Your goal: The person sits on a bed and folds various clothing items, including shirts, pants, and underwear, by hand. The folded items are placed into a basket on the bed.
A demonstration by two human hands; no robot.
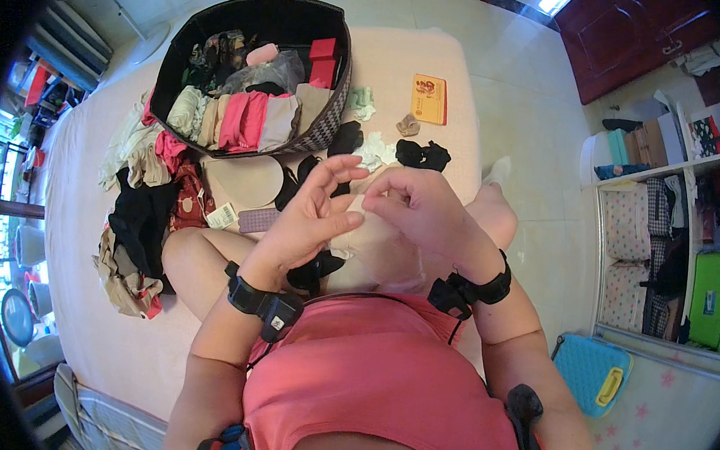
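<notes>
A pale beige, partly see-through item [383, 258], thin fabric or plastic, lies over my lap. Above its upper edge, my right hand [424, 211] has thumb and forefinger pinched together on a bit of it. My left hand [313, 215] is just to the left, palm turned inward. Its upper fingers are spread, and the thumb tip reaches the item's edge; whether it grips there is not clear. Black fabric [315, 272] lies below my left hand. Crumpled white material [376, 152] and a black cloth piece [422, 155] lie beyond my hands.
A dark fabric storage box [338, 103] holds rolled clothes, a clear bag and red boxes. Loose clothes [141, 220] pile left on the bed [103, 344]. A cream pad [246, 179], a tag [222, 216], a yellow-red packet [429, 98] and a small brown bundle [408, 125] lie around.
</notes>
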